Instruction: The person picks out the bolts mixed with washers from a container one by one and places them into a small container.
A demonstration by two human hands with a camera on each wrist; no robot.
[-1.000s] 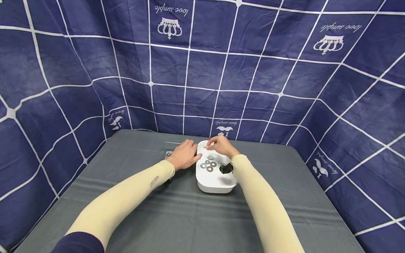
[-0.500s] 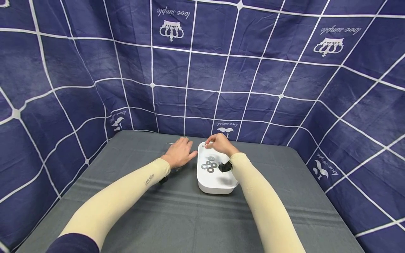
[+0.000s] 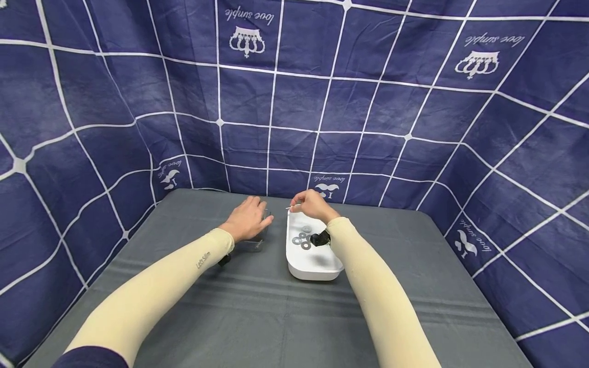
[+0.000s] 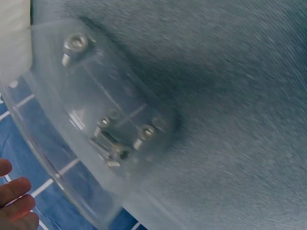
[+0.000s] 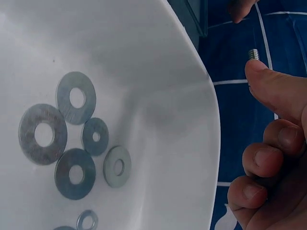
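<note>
My right hand [image 3: 315,204] is at the far left rim of a white plastic tub [image 3: 315,266]. Its thumb and fingers pinch a small bolt [image 5: 253,54]; only the threaded end shows in the right wrist view. Several flat metal washers [image 5: 53,153] lie on the tub's floor. Left of the tub, my left hand [image 3: 246,220] is over a clear plastic box [image 4: 57,176], fingers extended and holding nothing. Several small bolts [image 4: 120,152] lie inside that box. Whether the left hand touches the box cannot be told.
Grey cloth [image 3: 276,317] covers the table. A blue curtain with white grid lines [image 3: 294,102] rises behind it and at both sides. A strip of grey cloth separates the clear box from the white tub.
My left hand has moved left, away from the tub and over the clear box. The right hand has moved left and farther back with the bolt, from over the tub to its rim.
</note>
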